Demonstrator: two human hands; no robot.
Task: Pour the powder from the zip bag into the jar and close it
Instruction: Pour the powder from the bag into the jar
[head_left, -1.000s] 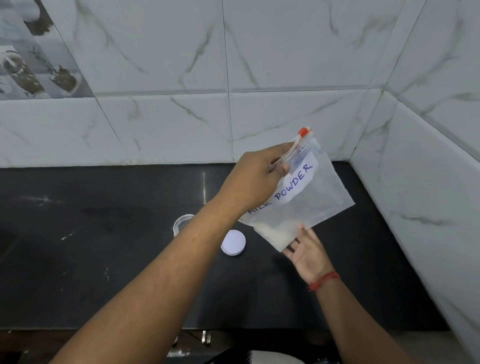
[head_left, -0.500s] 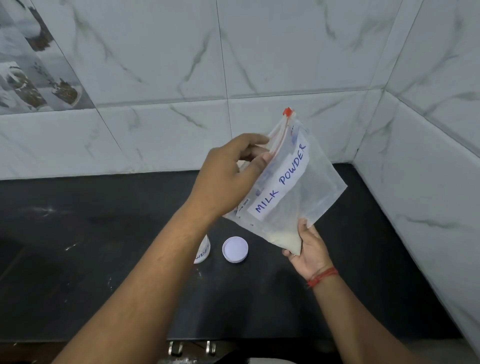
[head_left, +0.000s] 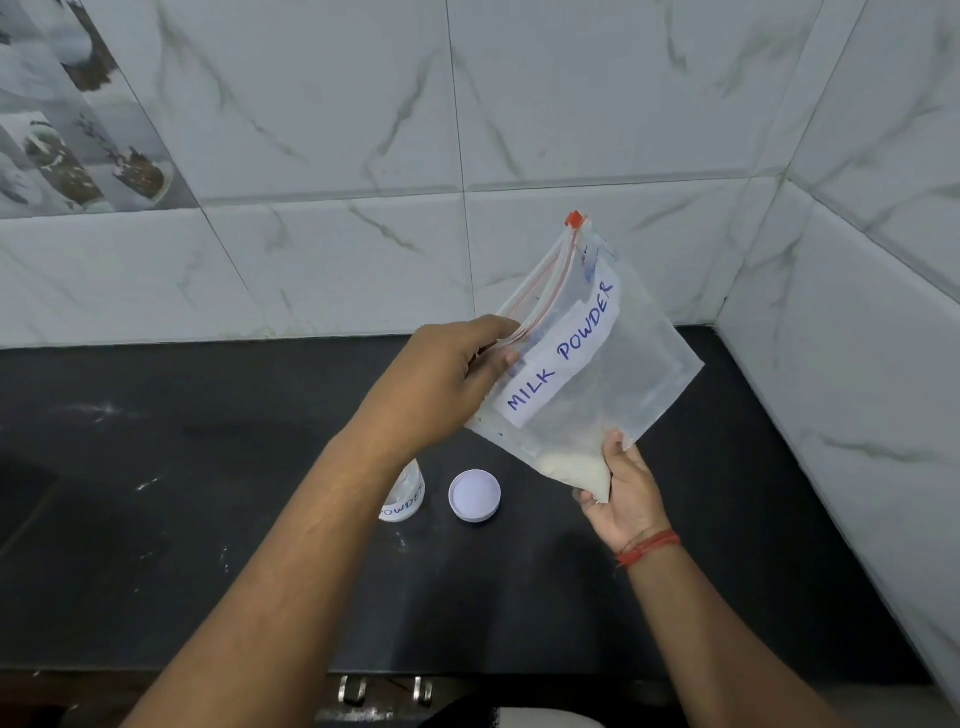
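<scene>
— Both hands on it? Why?
— Yes: my left hand (head_left: 447, 384) pinches the zip bag (head_left: 582, 364) mouth, my right hand (head_left: 626, 493) clasps its bottom corner, gathering powder (head_left: 571, 465). Jar (head_left: 405, 496) waits below my left wrist.

Both forearms are bare, with a red thread bracelet (head_left: 649, 548) around the right wrist.

- We see white marble-look wall tiles (head_left: 597, 93) with grey veins meeting in a corner at right;
- a decorative picture tile (head_left: 78, 130) sits at upper left;
- a black countertop (head_left: 156, 467), faintly dusted, runs below;
- two metal hooks (head_left: 387, 691) hang under its front edge.
</scene>
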